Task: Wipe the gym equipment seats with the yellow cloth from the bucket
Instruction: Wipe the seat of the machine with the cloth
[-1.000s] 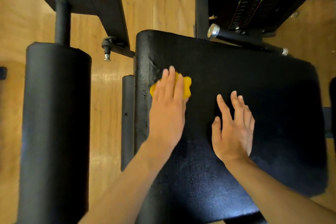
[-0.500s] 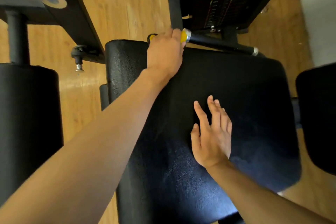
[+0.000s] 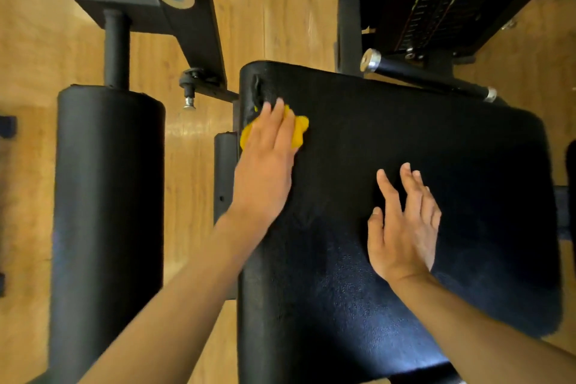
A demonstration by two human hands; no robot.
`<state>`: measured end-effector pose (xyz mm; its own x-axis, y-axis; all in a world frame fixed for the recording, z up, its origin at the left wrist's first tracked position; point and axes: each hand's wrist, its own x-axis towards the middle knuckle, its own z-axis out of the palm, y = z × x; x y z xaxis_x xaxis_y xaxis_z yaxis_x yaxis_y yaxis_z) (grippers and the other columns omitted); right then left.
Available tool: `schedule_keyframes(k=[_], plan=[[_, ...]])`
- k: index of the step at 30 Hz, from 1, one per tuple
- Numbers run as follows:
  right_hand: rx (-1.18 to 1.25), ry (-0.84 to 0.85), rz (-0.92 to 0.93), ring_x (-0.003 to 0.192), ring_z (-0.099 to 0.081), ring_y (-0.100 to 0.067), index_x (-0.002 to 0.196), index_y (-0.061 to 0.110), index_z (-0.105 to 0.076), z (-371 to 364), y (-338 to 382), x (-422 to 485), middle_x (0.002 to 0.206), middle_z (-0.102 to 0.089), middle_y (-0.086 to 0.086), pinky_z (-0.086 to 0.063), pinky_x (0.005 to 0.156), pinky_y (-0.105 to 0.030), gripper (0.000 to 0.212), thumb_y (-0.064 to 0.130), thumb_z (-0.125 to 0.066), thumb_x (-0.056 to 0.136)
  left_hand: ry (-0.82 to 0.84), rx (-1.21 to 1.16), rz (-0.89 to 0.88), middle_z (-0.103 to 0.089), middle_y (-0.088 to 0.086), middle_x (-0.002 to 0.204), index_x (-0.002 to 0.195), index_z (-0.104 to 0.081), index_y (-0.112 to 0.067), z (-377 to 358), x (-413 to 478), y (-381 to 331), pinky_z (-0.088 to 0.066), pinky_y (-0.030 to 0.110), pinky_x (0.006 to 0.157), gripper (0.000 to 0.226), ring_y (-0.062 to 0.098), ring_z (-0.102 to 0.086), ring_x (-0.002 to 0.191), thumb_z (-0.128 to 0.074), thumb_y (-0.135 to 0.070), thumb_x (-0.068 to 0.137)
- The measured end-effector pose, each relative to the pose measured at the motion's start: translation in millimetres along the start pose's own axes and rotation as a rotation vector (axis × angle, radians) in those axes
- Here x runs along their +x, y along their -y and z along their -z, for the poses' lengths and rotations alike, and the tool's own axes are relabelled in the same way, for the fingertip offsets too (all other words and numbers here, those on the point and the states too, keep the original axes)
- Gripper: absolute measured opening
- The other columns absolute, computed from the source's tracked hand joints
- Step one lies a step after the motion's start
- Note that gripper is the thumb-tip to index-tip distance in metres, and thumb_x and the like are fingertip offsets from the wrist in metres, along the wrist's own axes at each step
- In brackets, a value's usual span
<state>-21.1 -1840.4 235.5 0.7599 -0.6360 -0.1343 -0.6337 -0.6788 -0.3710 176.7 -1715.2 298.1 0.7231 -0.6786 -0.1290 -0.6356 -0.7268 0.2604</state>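
A person's left hand (image 3: 265, 165) is pressing a crumpled yellow cloth (image 3: 300, 131) flat against a black, grain-textured padded seat (image 3: 420, 140). The fingers are lying straight and close together on top of the cloth, not curling round it, so the hand is holding the cloth down by palm and finger pressure alone. The cloth is sitting near the seat's far left corner, right at the left edge, and is showing as yellow folds on both sides of the fingers. Just beyond the fingertips, a small crease or tear (image 3: 257, 90) is marking the seat's surface by that corner.

The right hand (image 3: 405, 221) is lying palm down near the middle of the seat, well apart from the cloth. Its fingers are stretching out straight and slightly spread, and it is gripping nothing. Whether the fingertips are quite touching the padding I cannot tell.

To the left of the seat, a black cylindrical roller pad (image 3: 106, 196) is standing on a dark round post, with a strip of light wooden floor (image 3: 280, 9) showing between the two. A black steel frame arm (image 3: 193, 25) with a round silver cap is crossing the floor beyond the roller, and a small silver-tipped pin (image 3: 189, 97) is hanging from its near end, just beside the seat's far left corner. Past the seat's far edge, a black bar with chrome ends (image 3: 427, 75) is lying at a slant, and behind it a dark weight stack with coloured stripes (image 3: 436, 0) is rising.
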Motion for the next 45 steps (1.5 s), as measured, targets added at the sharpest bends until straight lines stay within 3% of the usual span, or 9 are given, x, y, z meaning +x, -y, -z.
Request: schedule_keyframes(k=[7,11,17,27,30,35,38,41,45], plan=[[0.001,-0.041,0.02,0.15,-0.019,-0.033,0.152,0.023,-0.037,-5,-3,0,0.162,-0.023,-0.012,-0.019,0.118,-0.052,0.059,0.032,-0.034,0.094,-0.143,-0.171,0.098,-0.05,0.016,0.145,0.138,-0.053,-0.006,8,115,32,-0.035,0.036,0.109,0.038,0.036,-0.048,0.133,-0.05,-0.02,0.103],[0.017,-0.053,0.021,0.15,-0.021,-0.033,0.152,0.023,-0.038,-5,-3,0,0.162,-0.025,-0.011,-0.02,0.119,-0.051,0.058,0.032,-0.035,0.094,-0.252,-0.262,0.185,-0.034,0.012,0.161,0.15,-0.042,-0.005,-15,-3,12,-0.026,0.037,0.126,0.048,0.031,-0.031,0.151,-0.048,-0.005,0.103],[0.036,-0.047,0.017,0.15,-0.019,-0.032,0.151,0.022,-0.039,-2,-3,-1,0.162,-0.025,-0.011,-0.02,0.118,-0.052,0.058,0.032,-0.036,0.094,-0.072,-0.432,0.36,-0.019,0.0,0.169,0.159,-0.028,-0.008,-20,-178,-11,-0.017,0.036,0.127,0.055,0.017,-0.017,0.157,-0.045,-0.007,0.107],[0.019,-0.077,0.031,0.15,-0.02,-0.031,0.152,0.023,-0.038,-6,-2,-2,0.161,-0.026,-0.011,-0.023,0.118,-0.053,0.058,0.031,-0.036,0.094,-0.212,-0.341,0.154,-0.032,0.02,0.161,0.153,-0.037,0.001,4,84,42,-0.014,0.017,0.118,0.049,0.032,-0.03,0.151,-0.042,-0.018,0.108],[0.006,-0.075,0.037,0.15,-0.02,-0.031,0.152,0.024,-0.037,-7,-4,0,0.162,-0.026,-0.01,-0.023,0.118,-0.053,0.058,0.032,-0.036,0.095,-0.271,-0.368,0.146,-0.036,0.017,0.158,0.152,-0.04,0.0,-3,70,39,-0.016,0.012,0.118,0.048,0.029,-0.034,0.148,-0.043,-0.019,0.108],[0.035,-0.078,0.034,0.15,-0.021,-0.032,0.151,0.023,-0.039,-5,-6,-2,0.161,-0.027,-0.01,-0.023,0.118,-0.054,0.057,0.03,-0.038,0.095,-0.17,-0.463,0.258,-0.03,0.009,0.164,0.158,-0.031,-0.007,-11,-61,20,-0.023,0.034,0.125,0.051,0.021,-0.028,0.152,-0.042,-0.014,0.109],[0.048,-0.083,0.042,0.15,-0.021,-0.032,0.151,0.023,-0.039,-6,-6,-2,0.161,-0.027,-0.011,-0.024,0.117,-0.055,0.057,0.029,-0.039,0.095,-0.092,-0.445,0.261,-0.023,0.006,0.168,0.159,-0.028,-0.006,-11,-126,11,-0.016,0.026,0.127,0.052,0.019,-0.021,0.155,-0.039,-0.017,0.11],[0.049,-0.073,0.03,0.149,-0.021,-0.032,0.151,0.023,-0.039,-5,-3,-4,0.161,-0.027,-0.011,-0.024,0.117,-0.055,0.056,0.03,-0.039,0.095,-0.054,-0.387,0.213,-0.019,0.007,0.169,0.16,-0.027,-0.006,-3,-95,13,-0.004,0.015,0.124,0.052,0.023,-0.013,0.158,-0.039,-0.02,0.111],[0.015,-0.077,0.02,0.15,-0.021,-0.032,0.152,0.024,-0.038,-5,1,-2,0.161,-0.027,-0.01,-0.024,0.118,-0.053,0.058,0.03,-0.039,0.095,-0.145,-0.299,0.113,-0.025,0.016,0.166,0.156,-0.034,-0.002,1,34,26,-0.011,0.032,0.127,0.05,0.034,-0.016,0.156,-0.041,-0.02,0.11]])
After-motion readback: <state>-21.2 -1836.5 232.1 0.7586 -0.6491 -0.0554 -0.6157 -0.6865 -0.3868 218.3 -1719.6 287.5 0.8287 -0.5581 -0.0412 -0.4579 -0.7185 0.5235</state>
